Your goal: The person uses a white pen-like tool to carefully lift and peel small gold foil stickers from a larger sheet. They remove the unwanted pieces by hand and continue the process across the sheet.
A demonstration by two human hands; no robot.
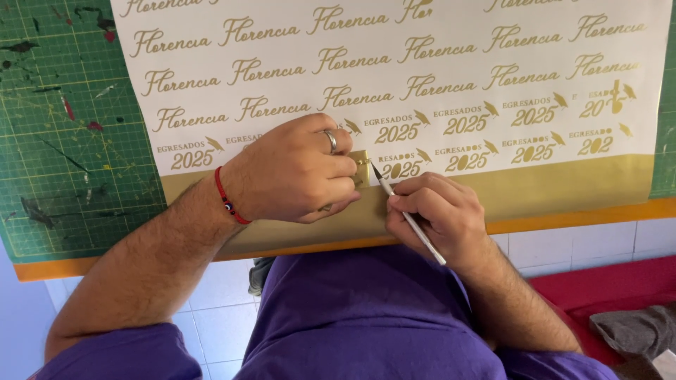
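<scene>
On the green cutting mat (63,176): white backing sheet (394,84) with gold vinyl lettering, thin, limp, tear-prone. Left hand (292,172) pinches a peeled gold strip (361,167), fingers closed, apparently at its corner. Right hand (440,211) grips a slim weeding tool (408,214) pen-fashion, tip at the strip.

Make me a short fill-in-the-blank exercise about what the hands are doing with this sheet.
1. The right hand holds a thin ____ tool like a pen.
2. The left hand pinches a strip of ____ vinyl.
3. The sheet lies on a ____ cutting mat.

Missing words: weeding; gold; green
</scene>
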